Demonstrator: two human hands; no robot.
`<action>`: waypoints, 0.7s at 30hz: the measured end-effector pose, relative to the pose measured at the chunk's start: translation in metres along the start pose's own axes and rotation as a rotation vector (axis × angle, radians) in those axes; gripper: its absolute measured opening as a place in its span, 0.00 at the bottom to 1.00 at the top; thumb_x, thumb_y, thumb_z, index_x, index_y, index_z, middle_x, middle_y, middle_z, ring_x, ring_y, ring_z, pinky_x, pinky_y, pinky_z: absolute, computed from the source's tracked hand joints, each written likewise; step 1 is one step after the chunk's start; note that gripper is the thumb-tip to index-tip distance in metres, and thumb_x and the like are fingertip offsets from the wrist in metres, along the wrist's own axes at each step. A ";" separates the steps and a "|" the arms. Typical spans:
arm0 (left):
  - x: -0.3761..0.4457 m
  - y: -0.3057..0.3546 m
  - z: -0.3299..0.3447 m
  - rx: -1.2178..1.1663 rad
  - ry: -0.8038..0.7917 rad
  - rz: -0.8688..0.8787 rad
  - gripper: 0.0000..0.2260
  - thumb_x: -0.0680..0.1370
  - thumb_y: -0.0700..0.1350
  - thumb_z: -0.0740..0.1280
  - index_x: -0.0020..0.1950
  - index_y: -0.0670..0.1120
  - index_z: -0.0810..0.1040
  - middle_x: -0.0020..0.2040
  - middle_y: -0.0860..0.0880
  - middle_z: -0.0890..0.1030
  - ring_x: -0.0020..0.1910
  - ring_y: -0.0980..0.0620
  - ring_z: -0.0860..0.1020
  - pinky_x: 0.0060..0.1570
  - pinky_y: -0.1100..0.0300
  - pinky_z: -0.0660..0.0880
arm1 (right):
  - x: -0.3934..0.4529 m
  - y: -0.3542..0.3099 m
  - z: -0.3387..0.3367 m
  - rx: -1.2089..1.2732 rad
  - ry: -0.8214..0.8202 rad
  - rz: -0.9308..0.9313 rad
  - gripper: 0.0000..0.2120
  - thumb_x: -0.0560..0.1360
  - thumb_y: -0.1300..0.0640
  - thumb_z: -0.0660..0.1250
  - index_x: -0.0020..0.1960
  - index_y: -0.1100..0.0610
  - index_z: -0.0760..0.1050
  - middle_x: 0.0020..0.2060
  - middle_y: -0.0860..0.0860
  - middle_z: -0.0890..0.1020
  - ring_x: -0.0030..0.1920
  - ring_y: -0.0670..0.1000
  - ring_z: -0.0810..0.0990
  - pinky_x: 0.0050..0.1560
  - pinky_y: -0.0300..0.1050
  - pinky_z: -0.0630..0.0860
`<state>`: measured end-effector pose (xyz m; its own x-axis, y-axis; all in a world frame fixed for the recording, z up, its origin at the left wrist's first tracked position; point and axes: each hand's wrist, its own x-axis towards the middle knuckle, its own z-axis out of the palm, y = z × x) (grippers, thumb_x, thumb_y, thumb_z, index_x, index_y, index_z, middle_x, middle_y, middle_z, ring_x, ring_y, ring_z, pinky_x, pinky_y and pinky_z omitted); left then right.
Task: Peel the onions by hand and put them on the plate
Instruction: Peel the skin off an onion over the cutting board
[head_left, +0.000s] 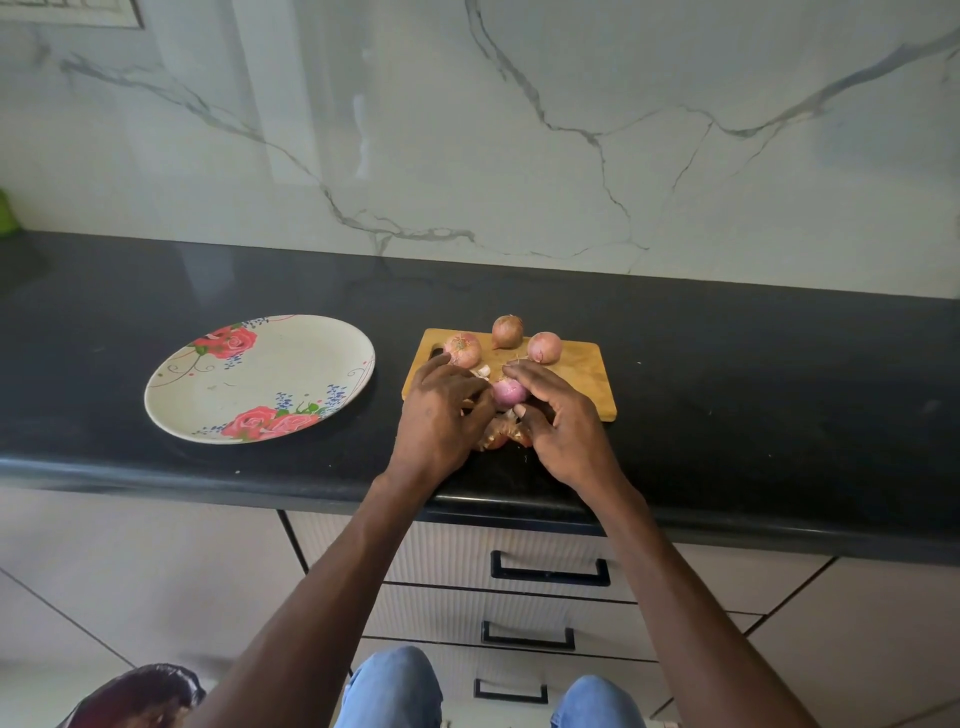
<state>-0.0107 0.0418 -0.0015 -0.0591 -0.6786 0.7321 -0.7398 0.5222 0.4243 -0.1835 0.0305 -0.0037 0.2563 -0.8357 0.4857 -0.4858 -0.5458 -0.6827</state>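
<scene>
The round floral plate (260, 379) is sitting empty at the left. The left hand (441, 410) and right hand (558, 415) are clamping the half-peeled purple onion (509, 391) over the wooden cutting board (576, 379); its slick flesh could be slipping from either grip onto the black desk (753, 395).

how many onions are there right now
4. Three unpeeled along the cutting board's far edge: left, middle, right. One partly peeled onion between both hands. None on the plate.

plate (270, 384): cream, red roses | counter (727, 364): black | board (582, 374): tan wood | held onion (509, 391): pink-purple
</scene>
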 end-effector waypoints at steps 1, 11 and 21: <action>0.000 -0.001 0.000 0.018 0.002 -0.020 0.09 0.76 0.43 0.69 0.43 0.39 0.85 0.41 0.43 0.85 0.50 0.49 0.77 0.66 0.60 0.64 | 0.000 0.000 0.000 0.005 0.012 -0.001 0.25 0.77 0.71 0.67 0.71 0.55 0.75 0.70 0.48 0.76 0.70 0.36 0.66 0.67 0.22 0.59; 0.002 -0.003 -0.002 -0.082 -0.048 -0.012 0.09 0.79 0.44 0.69 0.51 0.41 0.87 0.45 0.46 0.86 0.47 0.49 0.81 0.65 0.53 0.70 | 0.001 0.003 0.000 0.014 0.054 -0.007 0.25 0.77 0.72 0.68 0.71 0.55 0.76 0.69 0.46 0.75 0.70 0.38 0.67 0.68 0.24 0.62; 0.004 0.002 -0.008 -0.143 -0.046 -0.049 0.07 0.76 0.39 0.70 0.47 0.37 0.86 0.44 0.43 0.86 0.48 0.51 0.78 0.58 0.79 0.61 | 0.000 0.002 0.000 0.000 0.037 -0.032 0.26 0.76 0.73 0.68 0.71 0.56 0.76 0.70 0.47 0.75 0.71 0.39 0.67 0.69 0.26 0.62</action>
<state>-0.0073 0.0443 0.0065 -0.0582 -0.7260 0.6852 -0.6401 0.5539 0.5325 -0.1847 0.0294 -0.0051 0.2404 -0.8152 0.5270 -0.4776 -0.5720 -0.6669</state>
